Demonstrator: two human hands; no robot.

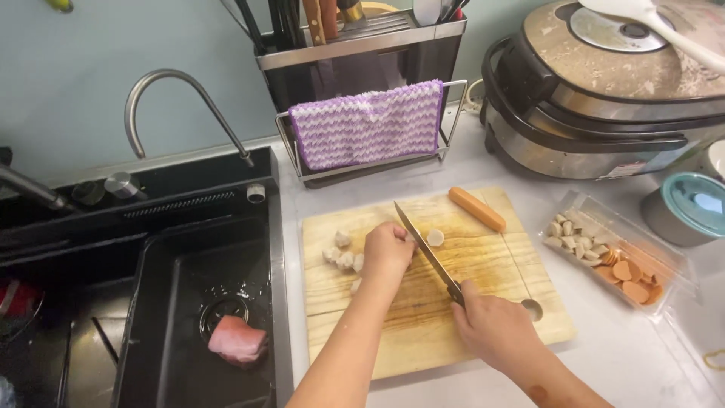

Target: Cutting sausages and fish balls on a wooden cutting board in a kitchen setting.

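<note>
- The right hand is closed around the dark handle of a long steel kitchen knife, whose blade runs up and left across the pale wooden cutting board.
- The left hand is curled into a loose fist on the board, just left of the blade and touching it near its middle; what it presses under the fingers is hidden.
- Pale round cut slices lie in a small heap just left of the left hand, and one single round slice sits just right of the blade.
- A whole orange sausage lies near the far right corner of the board, well apart from both hands.
- A clear plastic tray right of the board holds pale chunks at its far end and orange round slices at its near end.
- A black sink left of the board holds a pink lump of raw meat beside the drain.
- The board rests on a light grey surface; behind it stand a metal rack with a purple-and-white cloth hung over it, a rice cooker with a white spoon on its lid, and a curved tap against a pale blue wall.
</note>
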